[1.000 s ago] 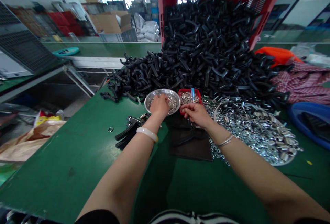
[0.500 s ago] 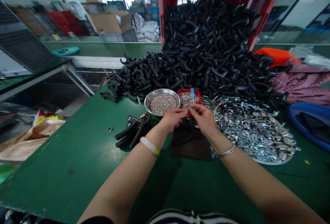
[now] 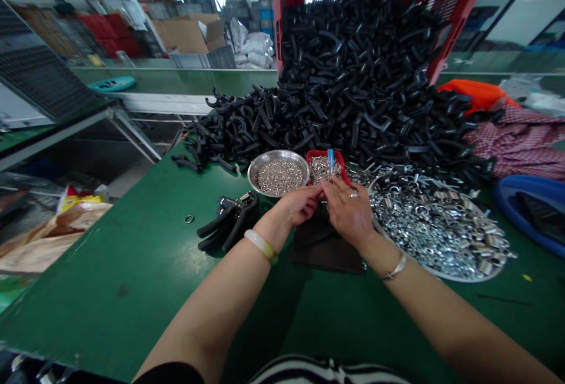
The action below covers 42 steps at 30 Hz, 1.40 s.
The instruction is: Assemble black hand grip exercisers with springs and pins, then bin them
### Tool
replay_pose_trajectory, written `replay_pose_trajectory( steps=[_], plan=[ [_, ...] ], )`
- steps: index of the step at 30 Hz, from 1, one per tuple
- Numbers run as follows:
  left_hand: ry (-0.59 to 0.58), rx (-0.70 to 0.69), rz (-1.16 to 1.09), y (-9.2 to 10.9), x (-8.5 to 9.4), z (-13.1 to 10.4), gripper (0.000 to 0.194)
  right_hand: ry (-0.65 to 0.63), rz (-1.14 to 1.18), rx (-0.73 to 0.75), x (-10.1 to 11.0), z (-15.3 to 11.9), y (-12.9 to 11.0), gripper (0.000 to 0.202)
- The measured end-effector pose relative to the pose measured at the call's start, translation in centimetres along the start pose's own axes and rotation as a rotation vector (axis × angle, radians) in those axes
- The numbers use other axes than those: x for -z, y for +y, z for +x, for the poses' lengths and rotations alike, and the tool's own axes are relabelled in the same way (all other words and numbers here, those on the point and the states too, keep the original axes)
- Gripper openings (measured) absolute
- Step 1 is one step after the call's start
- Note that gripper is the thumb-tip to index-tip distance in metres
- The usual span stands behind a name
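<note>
My left hand (image 3: 302, 204) is closed, its fingertips pressed together just in front of a red tray (image 3: 346, 175) of small metal pins. My right hand (image 3: 351, 210) meets it at the fingertips, back of the hand turned up, fingers bent together. Whatever lies between the fingers is too small or hidden to make out. Below both hands is a dark brown block (image 3: 326, 257) with a black part on it, partly covered. A metal bowl (image 3: 279, 176) of tiny metal pieces stands beyond my left hand. Black handles with a spring (image 3: 229, 222) lie to the left.
Black plastic parts (image 3: 353, 89) are heaped at the back, spilling from a red crate (image 3: 459, 25). On the right are a wide tray of metal springs and rings (image 3: 436, 231) and a blue basin (image 3: 525, 210). One metal ring (image 3: 189, 219) lies on the green table (image 3: 132, 295).
My right hand has turned so its back faces up, with the fingers laid over toward my left fingertips. My left hand has stayed almost in place.
</note>
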<state>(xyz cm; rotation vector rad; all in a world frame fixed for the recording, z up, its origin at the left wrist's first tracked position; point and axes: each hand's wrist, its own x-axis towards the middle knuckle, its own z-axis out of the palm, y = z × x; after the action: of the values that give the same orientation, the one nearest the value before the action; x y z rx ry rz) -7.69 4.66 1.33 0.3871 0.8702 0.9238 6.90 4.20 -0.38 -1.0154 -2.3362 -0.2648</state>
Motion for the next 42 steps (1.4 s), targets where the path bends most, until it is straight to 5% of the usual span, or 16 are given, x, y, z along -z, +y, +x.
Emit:
replay_pose_trajectory(
  steps=[4,12,24,29,33,37,42],
  plan=[
    [0.045,-0.043,0.099,0.2,-0.4,-0.3,0.018,-0.012,0.047,-0.068,0.4,-0.1,0.1,0.041],
    [0.047,-0.121,0.331,0.2,-1.0,-0.9,0.016,0.128,0.686,-0.262,0.7,0.5,2.2,0.013],
    [-0.079,0.01,0.443,0.1,-0.2,-1.3,0.012,-0.129,0.692,-0.095,2.1,0.7,3.4,0.012],
    [-0.072,-0.028,0.425,0.1,-0.4,-1.4,0.012,-0.097,0.802,-0.232,1.9,0.5,3.4,0.015],
    [0.087,-0.172,0.527,-0.4,-0.4,-1.7,0.015,-0.04,0.639,-0.304,1.2,-0.7,2.5,0.014],
    [0.227,-0.304,0.742,-1.2,0.5,-1.5,0.011,-0.208,0.345,-0.175,0.6,-2.4,1.4,0.015],
    [0.315,-0.474,1.254,-2.0,1.7,-1.1,0.013,-0.262,0.15,-0.16,-0.2,-3.9,0.9,0.017]
  ],
)
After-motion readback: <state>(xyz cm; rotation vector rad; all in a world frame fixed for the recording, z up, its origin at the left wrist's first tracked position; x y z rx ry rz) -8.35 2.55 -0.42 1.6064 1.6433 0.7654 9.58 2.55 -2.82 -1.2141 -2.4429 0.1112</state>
